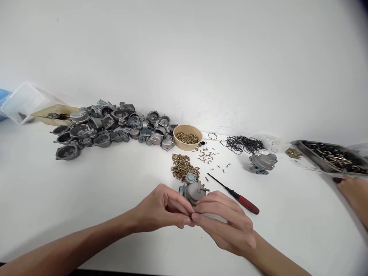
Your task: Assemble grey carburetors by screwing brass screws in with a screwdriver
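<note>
A grey metal carburetor part (193, 188) stands on the white table just beyond my fingertips. My left hand (163, 209) and my right hand (227, 222) meet in front of it, fingers pinched together tip to tip; whatever they pinch is too small to make out. A heap of small brass screws (182, 167) lies right behind the part. A red-handled screwdriver (238, 196) lies to the right of my right hand.
A pile of grey metal housings (109, 128) sits at the back left, beside a tan bowl (187, 142) of brass screws. Black O-rings (243, 144), another grey part (262, 163) and a metal tray (330, 155) lie at right. Another person's hand (355, 193) rests at the right edge.
</note>
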Demonstrator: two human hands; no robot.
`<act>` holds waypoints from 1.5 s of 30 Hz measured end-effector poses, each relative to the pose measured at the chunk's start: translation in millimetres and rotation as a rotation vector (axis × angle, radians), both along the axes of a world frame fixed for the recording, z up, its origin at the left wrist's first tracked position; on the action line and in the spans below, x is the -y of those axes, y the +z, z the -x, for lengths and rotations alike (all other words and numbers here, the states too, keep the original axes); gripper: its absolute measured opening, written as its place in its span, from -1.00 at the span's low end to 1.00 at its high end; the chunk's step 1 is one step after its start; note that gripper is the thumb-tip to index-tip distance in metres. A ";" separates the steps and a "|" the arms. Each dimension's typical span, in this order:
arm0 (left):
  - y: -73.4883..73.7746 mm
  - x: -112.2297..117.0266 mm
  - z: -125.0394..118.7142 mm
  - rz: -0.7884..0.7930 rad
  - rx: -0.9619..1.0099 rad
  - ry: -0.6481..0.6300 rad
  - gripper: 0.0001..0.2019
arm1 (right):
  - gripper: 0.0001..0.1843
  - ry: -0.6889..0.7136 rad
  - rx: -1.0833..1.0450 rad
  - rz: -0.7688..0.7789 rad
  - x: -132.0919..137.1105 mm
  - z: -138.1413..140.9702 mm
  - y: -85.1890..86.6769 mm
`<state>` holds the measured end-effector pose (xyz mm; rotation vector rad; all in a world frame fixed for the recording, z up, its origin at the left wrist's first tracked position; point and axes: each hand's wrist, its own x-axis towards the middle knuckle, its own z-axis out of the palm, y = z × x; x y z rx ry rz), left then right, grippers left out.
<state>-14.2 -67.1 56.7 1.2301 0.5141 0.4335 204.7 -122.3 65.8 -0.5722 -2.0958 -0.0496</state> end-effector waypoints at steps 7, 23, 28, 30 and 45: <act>-5.1 -0.8 0.6 -0.091 0.002 -0.013 -0.82 | -0.61 -0.021 0.048 -0.012 0.9 -4.2 -2.4; -6.3 -13.7 2.4 -0.551 -0.225 0.242 -0.95 | -0.41 0.002 0.147 0.617 -28.3 -51.5 -7.7; -5.2 -16.6 4.2 -0.580 -0.219 0.265 -0.95 | -0.40 -0.005 0.137 0.564 -26.1 -45.4 -8.1; -4.8 -17.4 4.5 -0.591 -0.229 0.273 -0.95 | -0.42 -0.008 0.132 0.538 -25.5 -44.3 -7.3; 4.6 -23.3 7.5 -0.562 -0.350 0.276 -0.89 | -0.58 -0.029 0.138 0.503 -21.4 -45.7 -6.6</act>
